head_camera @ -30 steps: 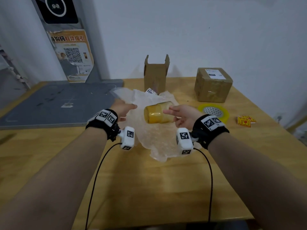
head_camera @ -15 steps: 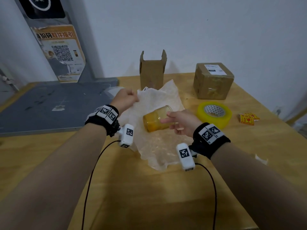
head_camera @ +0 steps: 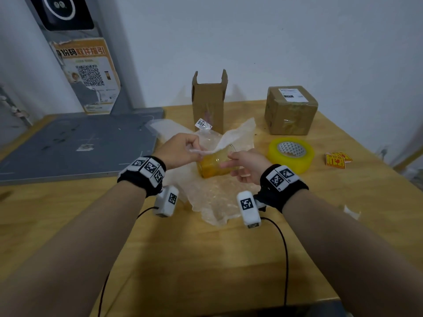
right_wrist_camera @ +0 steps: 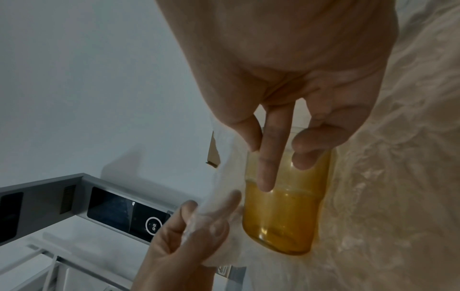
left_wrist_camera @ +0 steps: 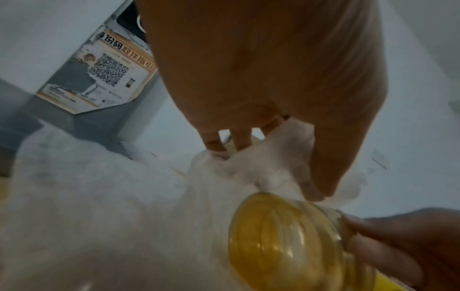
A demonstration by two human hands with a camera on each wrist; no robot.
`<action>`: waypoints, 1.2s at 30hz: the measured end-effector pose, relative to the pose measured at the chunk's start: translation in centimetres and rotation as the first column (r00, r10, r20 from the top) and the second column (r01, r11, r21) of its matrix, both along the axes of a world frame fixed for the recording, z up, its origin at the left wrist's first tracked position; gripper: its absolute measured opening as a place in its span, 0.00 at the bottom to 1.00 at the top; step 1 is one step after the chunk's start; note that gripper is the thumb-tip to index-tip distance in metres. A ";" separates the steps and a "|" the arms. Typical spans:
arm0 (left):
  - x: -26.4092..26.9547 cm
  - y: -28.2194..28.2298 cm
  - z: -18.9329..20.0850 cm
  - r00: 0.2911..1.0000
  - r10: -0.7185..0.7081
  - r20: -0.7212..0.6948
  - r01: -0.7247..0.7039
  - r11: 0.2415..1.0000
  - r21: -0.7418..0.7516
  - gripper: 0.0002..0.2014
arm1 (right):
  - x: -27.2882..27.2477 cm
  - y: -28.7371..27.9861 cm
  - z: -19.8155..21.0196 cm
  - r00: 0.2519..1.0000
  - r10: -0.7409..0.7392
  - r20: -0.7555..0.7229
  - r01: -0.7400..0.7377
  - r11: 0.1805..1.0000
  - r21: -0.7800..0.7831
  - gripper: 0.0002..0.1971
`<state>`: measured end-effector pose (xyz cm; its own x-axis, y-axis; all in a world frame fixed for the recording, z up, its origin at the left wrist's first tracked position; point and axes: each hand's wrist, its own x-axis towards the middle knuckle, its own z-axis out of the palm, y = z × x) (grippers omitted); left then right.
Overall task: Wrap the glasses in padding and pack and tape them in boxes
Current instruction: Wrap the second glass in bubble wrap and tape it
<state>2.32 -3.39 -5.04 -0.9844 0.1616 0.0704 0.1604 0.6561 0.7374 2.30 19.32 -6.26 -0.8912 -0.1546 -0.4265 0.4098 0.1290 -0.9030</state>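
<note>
Glass (head_camera: 215,164): hard, smooth, fragile; held near rim by right grip (head_camera: 246,167), fingers around it. Padding (head_camera: 231,139): soft, light; corner pinched in left grip (head_camera: 180,148).

Glossy amber glass (head_camera: 216,163); thin, crinkled translucent foam wrap (head_camera: 212,197); matt brown cardboard boxes (head_camera: 209,101); shiny yellow tape roll (head_camera: 290,154); smooth light wood table (head_camera: 206,259); scuffed grey mat (head_camera: 75,145)

Dim, soft light; blurry wrist views
</note>
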 end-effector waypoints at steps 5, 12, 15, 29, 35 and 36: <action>1.8 1.4 -1.0 0.998 -0.049 0.043 0.049 0.999 -0.017 0.07 | 0.5 -0.1 -0.4 1.000 -0.020 -0.017 0.021 1.000 0.015 0.08; 1.0 2.9 -0.6 0.987 0.157 0.043 -0.143 0.963 -0.230 0.10 | 2.0 2.0 1.7 0.995 -0.051 -0.082 0.057 0.995 0.082 0.10; 0.6 3.8 -0.2 0.982 0.191 -0.014 -0.185 0.926 -0.329 0.11 | 2.4 3.3 3.8 0.938 -0.146 -0.315 0.200 0.969 0.146 0.11; 0.1 4.3 -0.3 0.996 0.058 0.068 -0.030 0.935 -0.354 0.29 | -4.2 -3.9 7.4 0.571 0.816 0.093 -0.203 0.031 0.979 0.31; -0.4 4.4 -0.6 0.994 0.013 0.105 0.035 0.899 -0.437 0.40 | -5.2 -3.2 6.0 0.512 0.820 0.256 -0.306 -0.105 0.946 0.48; -0.4 4.2 -0.3 0.990 0.019 0.141 0.044 0.903 -0.427 0.42 | -5.1 -3.0 5.6 0.498 0.826 0.264 -0.295 -0.125 0.947 0.48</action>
